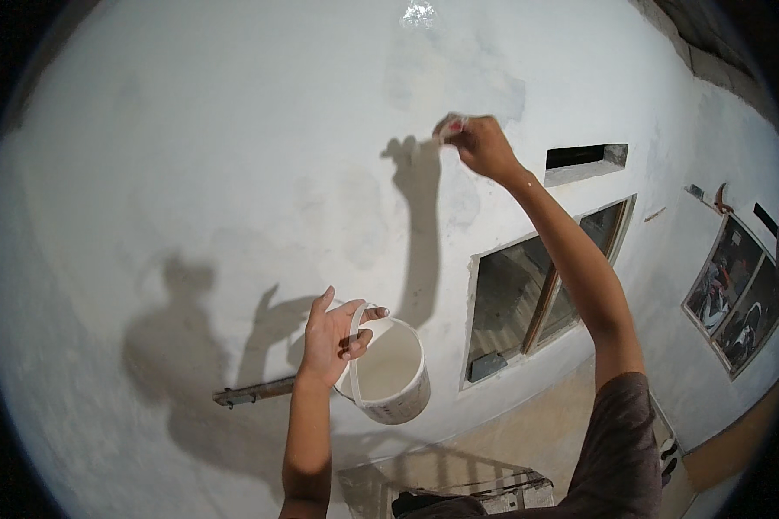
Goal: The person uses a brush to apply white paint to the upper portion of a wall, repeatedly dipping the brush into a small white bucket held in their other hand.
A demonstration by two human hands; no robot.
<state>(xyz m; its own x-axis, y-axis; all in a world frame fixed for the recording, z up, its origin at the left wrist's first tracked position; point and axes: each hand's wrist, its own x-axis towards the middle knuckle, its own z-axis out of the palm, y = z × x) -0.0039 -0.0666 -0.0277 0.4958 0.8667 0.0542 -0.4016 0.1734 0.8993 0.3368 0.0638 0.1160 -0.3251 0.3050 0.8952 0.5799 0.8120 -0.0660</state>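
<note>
Head view — the white bucket [400, 406] hangs by its thin handle [353, 374] from the loosely curled left hand [330, 339], close to the wall [234, 130]. It looks stiff, maybe heavy when full, so the handle seems best to grab. The right hand [483, 145] pinches a small blurry thing [453, 129] higher up — it looks light, but I can't tell if it's soft.
</note>
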